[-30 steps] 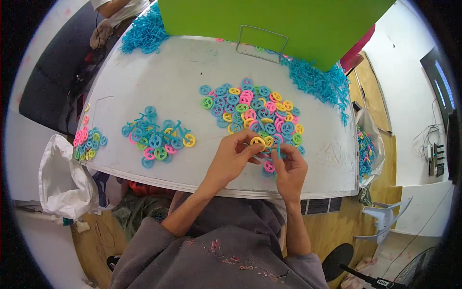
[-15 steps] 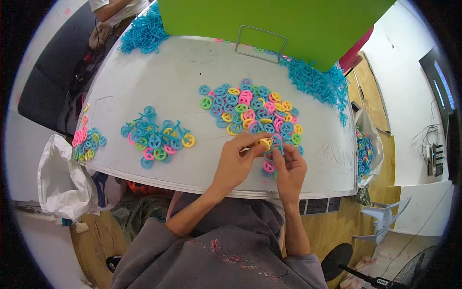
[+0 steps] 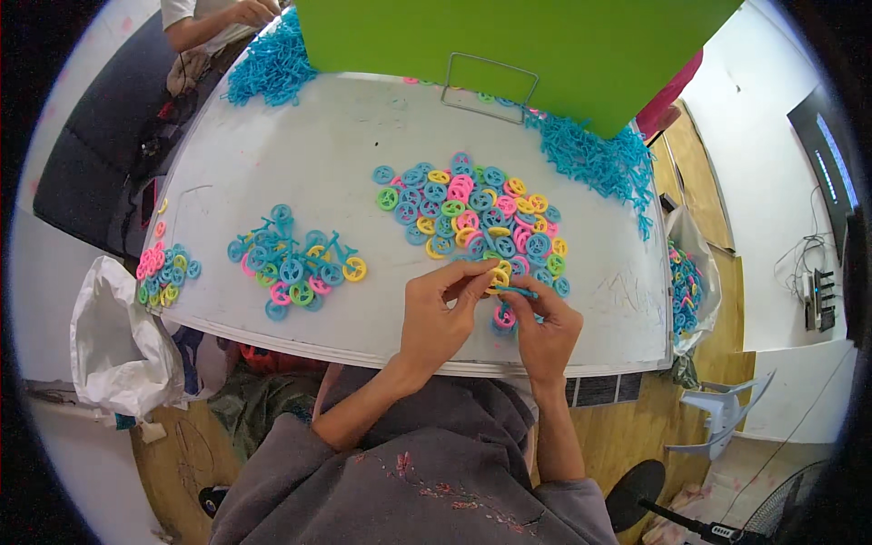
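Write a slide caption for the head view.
Left hand holding a yellow spoked wheel, right hand holding a blue stick, near a pile of multicoloured wheels on a white table.

The left grip (image 3: 441,314) partly hides yellow wheels (image 3: 500,278)

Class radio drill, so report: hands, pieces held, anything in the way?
Left hand pinching yellow wheel. Right hand gripping blue stick, its end at the wheel. Nothing seen blocking; wheel pile just beyond the hands.
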`<state>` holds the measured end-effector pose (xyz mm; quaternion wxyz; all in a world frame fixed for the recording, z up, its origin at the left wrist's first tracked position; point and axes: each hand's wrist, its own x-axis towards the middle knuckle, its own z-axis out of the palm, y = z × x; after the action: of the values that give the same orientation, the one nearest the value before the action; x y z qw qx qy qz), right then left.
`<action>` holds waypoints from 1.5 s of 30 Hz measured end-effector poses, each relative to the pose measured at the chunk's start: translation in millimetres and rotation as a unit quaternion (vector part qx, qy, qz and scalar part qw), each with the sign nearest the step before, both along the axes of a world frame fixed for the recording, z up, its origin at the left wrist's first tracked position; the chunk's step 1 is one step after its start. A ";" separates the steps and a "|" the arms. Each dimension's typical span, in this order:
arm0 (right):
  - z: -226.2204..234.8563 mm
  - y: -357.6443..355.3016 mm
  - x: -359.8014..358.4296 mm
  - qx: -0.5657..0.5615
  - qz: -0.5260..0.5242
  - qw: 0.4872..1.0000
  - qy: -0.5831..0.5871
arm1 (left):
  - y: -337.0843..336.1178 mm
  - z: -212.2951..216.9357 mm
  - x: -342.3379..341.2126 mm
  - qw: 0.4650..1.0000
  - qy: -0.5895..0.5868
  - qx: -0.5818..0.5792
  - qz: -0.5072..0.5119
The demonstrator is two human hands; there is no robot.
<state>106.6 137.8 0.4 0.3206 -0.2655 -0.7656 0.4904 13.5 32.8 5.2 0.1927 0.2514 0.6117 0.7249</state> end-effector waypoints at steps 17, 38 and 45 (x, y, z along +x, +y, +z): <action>0.1 -0.8 -3.0 -0.142 0.030 0.989 -0.023 | 8.5 -9.2 6.1 0.994 0.091 -0.027 0.052; -1.5 -6.5 -6.7 -0.107 -0.019 0.993 -0.047 | 10.5 -14.6 8.5 0.985 0.121 -0.023 0.123; 3.3 -3.8 -4.8 0.015 0.010 0.999 -0.032 | 5.4 -10.3 -0.8 0.994 0.096 -0.035 0.043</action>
<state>101.8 134.0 3.8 0.2953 -0.2684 -0.7854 0.4732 12.7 38.2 -5.0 0.1106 0.2858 0.6629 0.6831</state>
